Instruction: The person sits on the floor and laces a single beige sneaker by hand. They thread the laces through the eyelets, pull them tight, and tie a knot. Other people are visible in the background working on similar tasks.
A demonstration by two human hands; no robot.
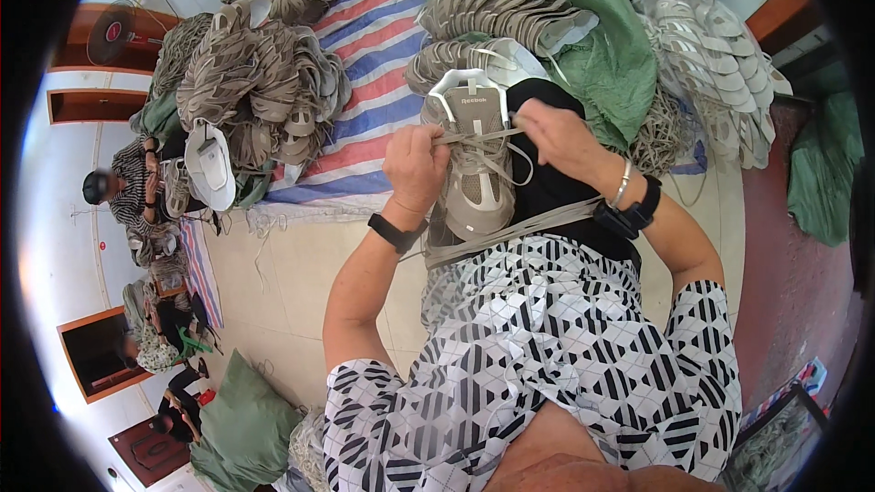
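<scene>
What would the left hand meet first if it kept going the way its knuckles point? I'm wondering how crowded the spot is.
Probably the striped sheet on the floor just beyond the shoe upper; the left hand points up the picture past it. Depth is unclear.

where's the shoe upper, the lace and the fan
shoe upper (476, 184), head view, on its laced middle panel
lace (467, 138), head view, on the stretch pulled between the two hands
fan (111, 34), head view, on its round guard at the far left
</scene>
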